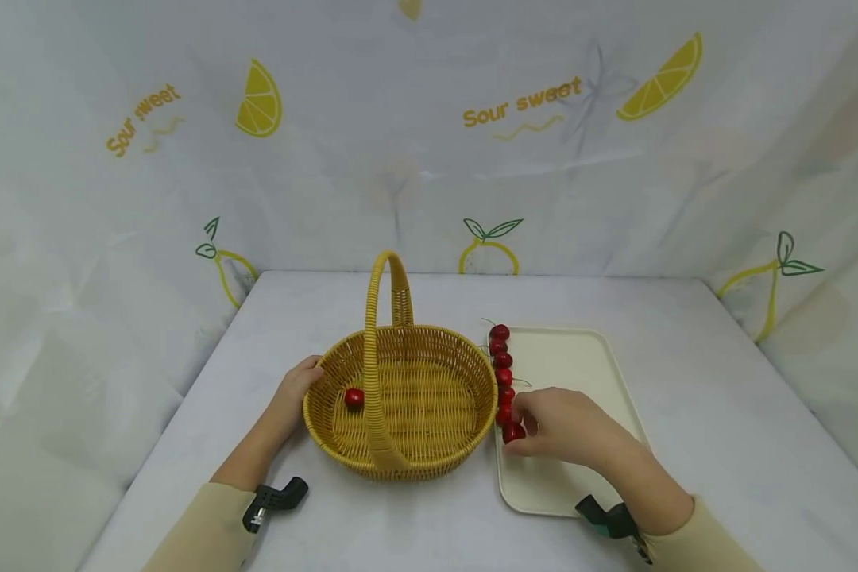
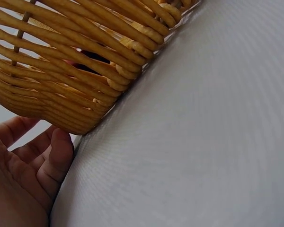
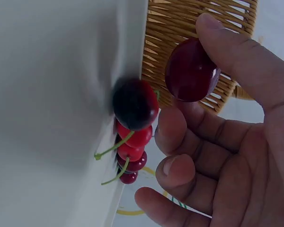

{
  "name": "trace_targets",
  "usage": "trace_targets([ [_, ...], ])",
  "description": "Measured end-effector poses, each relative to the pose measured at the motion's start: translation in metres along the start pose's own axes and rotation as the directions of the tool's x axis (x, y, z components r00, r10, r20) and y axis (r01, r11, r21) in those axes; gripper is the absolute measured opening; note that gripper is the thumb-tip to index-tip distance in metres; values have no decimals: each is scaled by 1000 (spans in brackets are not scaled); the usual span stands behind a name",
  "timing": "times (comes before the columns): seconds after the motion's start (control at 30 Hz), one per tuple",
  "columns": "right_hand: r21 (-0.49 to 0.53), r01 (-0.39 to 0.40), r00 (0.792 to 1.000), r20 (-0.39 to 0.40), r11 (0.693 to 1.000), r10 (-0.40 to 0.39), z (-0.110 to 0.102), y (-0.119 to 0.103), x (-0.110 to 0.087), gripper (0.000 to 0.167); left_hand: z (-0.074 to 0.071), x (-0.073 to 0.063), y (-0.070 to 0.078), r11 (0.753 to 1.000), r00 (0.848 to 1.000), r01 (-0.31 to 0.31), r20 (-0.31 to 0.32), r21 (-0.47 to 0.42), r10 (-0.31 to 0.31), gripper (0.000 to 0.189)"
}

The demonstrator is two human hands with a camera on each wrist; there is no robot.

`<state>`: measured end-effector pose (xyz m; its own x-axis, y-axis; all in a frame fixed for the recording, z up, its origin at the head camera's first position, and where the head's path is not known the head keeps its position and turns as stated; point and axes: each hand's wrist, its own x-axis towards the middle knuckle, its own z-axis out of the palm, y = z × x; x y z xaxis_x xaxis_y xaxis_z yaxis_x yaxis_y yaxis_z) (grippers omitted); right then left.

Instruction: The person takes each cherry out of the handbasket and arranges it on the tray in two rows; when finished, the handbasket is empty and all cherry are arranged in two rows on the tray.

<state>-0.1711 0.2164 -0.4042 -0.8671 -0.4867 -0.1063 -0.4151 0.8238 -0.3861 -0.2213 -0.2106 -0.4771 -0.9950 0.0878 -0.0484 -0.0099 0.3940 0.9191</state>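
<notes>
A yellow wicker basket (image 1: 429, 469) with a tall arched handle stands at the middle of the table, one red cherry (image 1: 353, 399) inside it. My left hand (image 1: 291, 400) holds the basket's left side at the rim; in the left wrist view its curled fingers (image 2: 61, 151) lie against the outer wall. My right hand (image 1: 561, 425) is over the left edge of a cream tray (image 1: 572, 492). Between thumb and fingers it pinches a dark red cherry (image 3: 191, 71). Several more cherries (image 1: 503, 361), some with green stems, line the tray's left edge, partly hidden by the hand.
The tray lies just right of the basket, close to its rim. Both stand on a white-covered table (image 1: 715, 381). Behind hangs a white curtain (image 1: 415, 143) with lemon prints. Black wrist devices (image 1: 275, 500) sit on both forearms.
</notes>
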Motion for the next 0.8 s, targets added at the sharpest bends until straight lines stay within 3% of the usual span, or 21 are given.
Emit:
trace_targets([
  [0.27,-55,-55,998,-5,997,55,10,-5,0,40,2,-1,2,1000,1000,-6,-2,-5,6,45],
  [0.8,-14,-112,994,-5,994,112,16,-1,4,45,-2,2,-5,1000,1000,-14,6,-8,15,45],
])
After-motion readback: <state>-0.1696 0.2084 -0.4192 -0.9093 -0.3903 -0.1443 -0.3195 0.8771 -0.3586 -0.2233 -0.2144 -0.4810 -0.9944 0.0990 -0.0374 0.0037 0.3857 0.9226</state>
